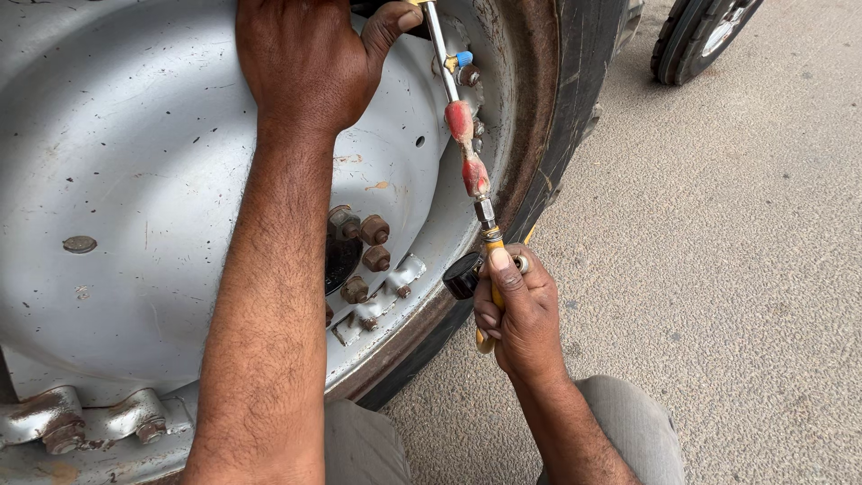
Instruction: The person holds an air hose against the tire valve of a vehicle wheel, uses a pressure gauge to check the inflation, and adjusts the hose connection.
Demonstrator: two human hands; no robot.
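Right hand (521, 310) closed in a firm grip round the yellow handle of the tyre inflator (469, 153), thumb pressed on top, metal stem slanting up across the grey wheel rim (135, 180) to the left hand (305, 58), thumb and fingers pinching its tip.

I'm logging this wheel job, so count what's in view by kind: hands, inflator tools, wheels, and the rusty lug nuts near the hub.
Hands: 2, left hand, right hand
Inflator tool: 1
Wheels: 2, big grey wheel, far wheel
Rusty lug nuts clearly showing: 4
Total: 9
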